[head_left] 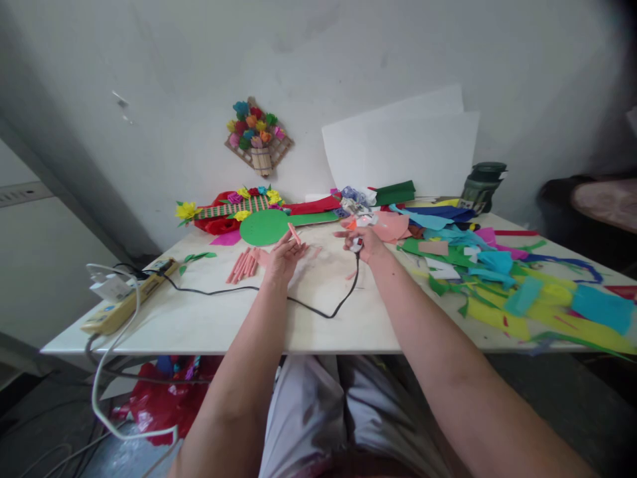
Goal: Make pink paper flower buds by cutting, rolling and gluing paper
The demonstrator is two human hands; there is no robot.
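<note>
1. Fingers of the left hand [287, 255] pinch a pink roll [294, 234] close to its lower end, seemingly to leave most of its length uncovered; those of the right hand [368, 244] wrap around a glue gun [357, 245], forefinger stretched out leftward.
2. The worktop [199, 325] lies under both hands, which hang over its middle, well in from the near edge.
3. Paper scraps [525, 295] crowd its right side towards the near right corner, presumably pushed aside to leave the hands room.
4. A green disc [263, 228] lies left of middle towards the far edge, perhaps set back out of the way.
5. The power strip [110, 317] sits along the left edge; a black cable [328, 317] crosses to the glue gun, its slack letting the tool reach the middle.
6. More pink rolls [242, 265] lie bunched just left of the left hand, probably for easy reach.
7. The held roll is above mid-worktop, apart from the glue gun; a light pinch should avoid crushing it.
</note>
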